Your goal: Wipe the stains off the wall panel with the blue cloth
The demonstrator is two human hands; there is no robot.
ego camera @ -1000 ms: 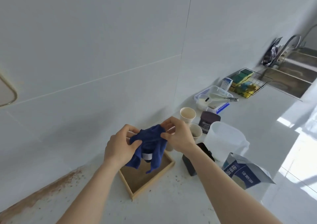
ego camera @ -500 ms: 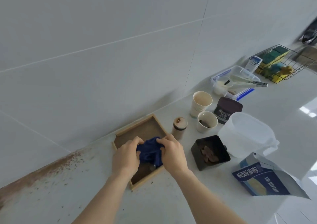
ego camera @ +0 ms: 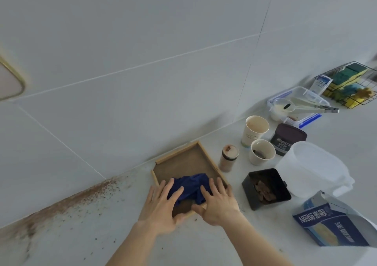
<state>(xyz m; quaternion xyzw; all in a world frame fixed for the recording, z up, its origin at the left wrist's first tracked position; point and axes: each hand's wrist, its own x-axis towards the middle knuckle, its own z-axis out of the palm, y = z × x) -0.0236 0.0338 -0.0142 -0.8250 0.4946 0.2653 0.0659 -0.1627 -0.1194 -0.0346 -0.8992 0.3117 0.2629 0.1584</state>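
The blue cloth [ego camera: 189,186] lies crumpled in a shallow wooden tray [ego camera: 184,159] on the counter. My left hand [ego camera: 161,206] and my right hand [ego camera: 218,202] rest flat on either side of it with fingers spread, fingertips touching the cloth. Neither hand grips it. The white wall panel [ego camera: 142,62] rises behind the tray. Brown stains [ego camera: 67,202] run along its base to the left and speckle the counter there.
Right of the tray stand a small jar [ego camera: 228,158], two paper cups [ego camera: 256,130], a cocoa tin [ego camera: 287,138], a black box [ego camera: 266,188], a clear plastic jug [ego camera: 312,168] and a blue Nestle bag [ego camera: 334,223]. A lidded container [ego camera: 297,104] and sponge rack [ego camera: 350,84] sit farther right.
My hands lowered the cloth from mid-air into the tray and opened flat over it. The camera tilted down toward the counter.
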